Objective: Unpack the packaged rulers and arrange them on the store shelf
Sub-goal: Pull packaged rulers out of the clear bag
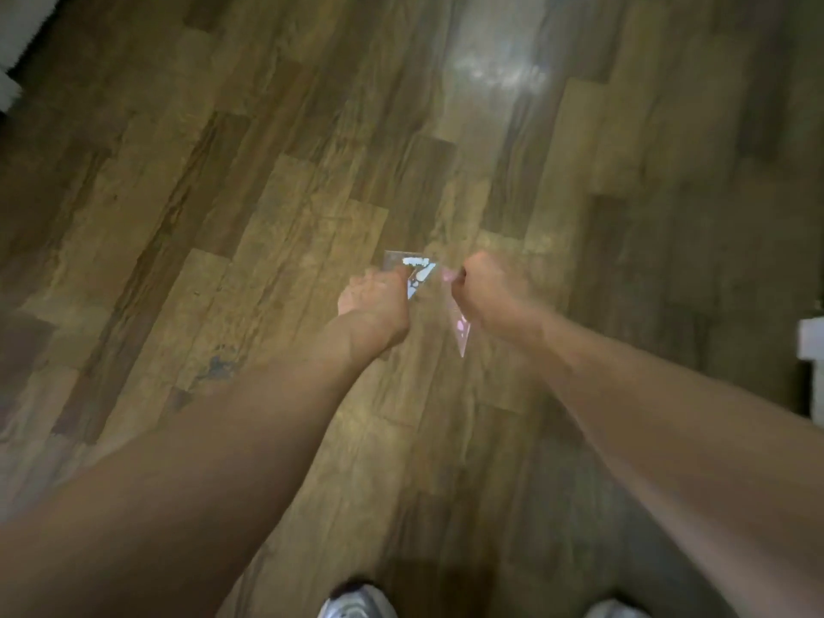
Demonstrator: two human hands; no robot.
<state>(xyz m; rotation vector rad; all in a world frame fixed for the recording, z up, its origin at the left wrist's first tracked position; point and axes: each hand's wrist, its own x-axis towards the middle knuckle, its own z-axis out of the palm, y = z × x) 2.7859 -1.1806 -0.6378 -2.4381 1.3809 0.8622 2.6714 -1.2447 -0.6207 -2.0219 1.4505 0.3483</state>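
Both arms reach out over a wooden floor. My left hand (374,301) grips a clear triangular ruler with pale blue print (417,272), which sticks up and to the right from the fingers. My right hand (488,289) is closed on a second clear triangular ruler with pink print (461,330), whose point hangs down below the fist. The two rulers are close together but apart. The picture is blurred, so no packaging can be made out. No store shelf shows in this view.
Brown wood-plank floor (267,194) fills the view. A white object (811,345) stands at the right edge, and a white edge (18,33) shows at the top left corner. My two light shoes (356,602) are at the bottom.
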